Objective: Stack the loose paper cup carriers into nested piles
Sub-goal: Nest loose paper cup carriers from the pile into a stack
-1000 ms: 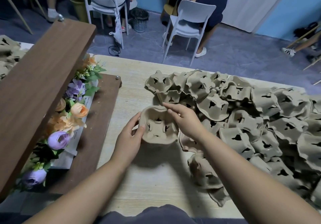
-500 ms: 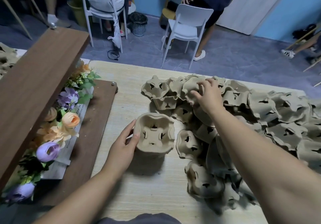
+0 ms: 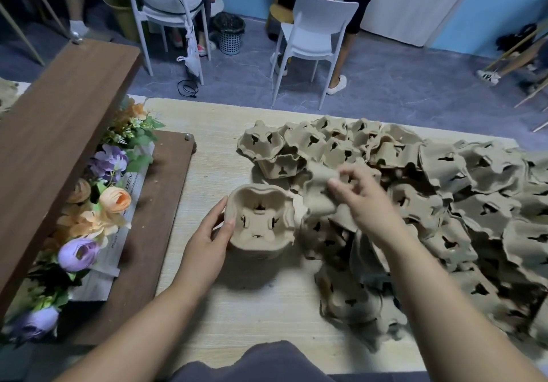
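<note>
Moulded pulp, tan and matt, is what every piece here is made of, so little weight and fair stiffness can be expected, with thin rims likely to crease or tear if squeezed hard. A nested pile (image 3: 261,221) is stood open side up on the bench (image 3: 237,307), and its left wall is cupped by the left hand (image 3: 207,242), whose grip is curled round the side of the stack. Just beside it, a loose carrier (image 3: 318,191) is held in the grip of the right hand (image 3: 364,200). How the fingers lie is hidden by motion blur, though a pinch on its edge is suggested. A heap (image 3: 444,203) of unsorted carriers is spread over the right of the bench. Each carrier is best taken by an outer rim or corner, with its wells lined up over the pile before it is pressed down.
</note>
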